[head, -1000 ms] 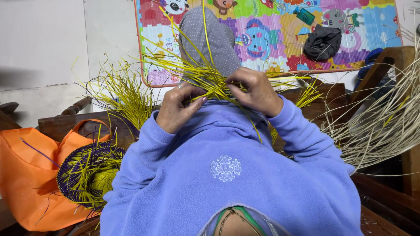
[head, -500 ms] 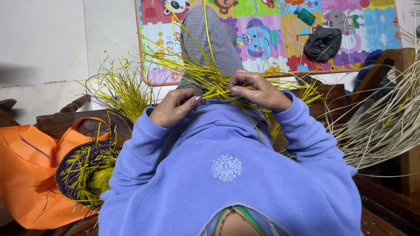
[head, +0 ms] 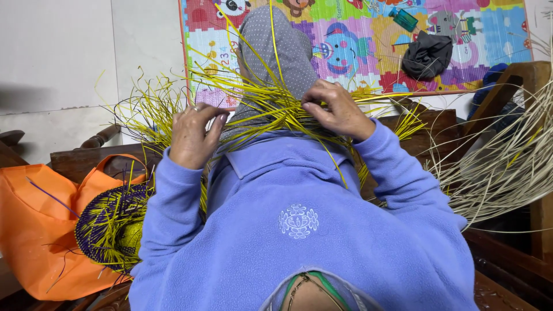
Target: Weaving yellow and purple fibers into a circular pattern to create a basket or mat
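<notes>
Head view: hands (head: 340, 109) amid yellow strips (head: 271, 109)

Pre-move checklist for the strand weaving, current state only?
1. Right hand on the yellow-green strands: ok, fingertips pinch into the bundle.
2. Left hand contact: ok, fingers curled at the strands' left side; actual grip cannot tell.
3. Work supported: ok, strands lie across the grey-trousered leg.
4. Loose ends untangled: not ok, they splay in all directions.
5. Spare pale strands at the right: ok, fanned out, untouched.
6. Woven purple-and-yellow piece on the orange bag: ok, apart from both hands.
</notes>
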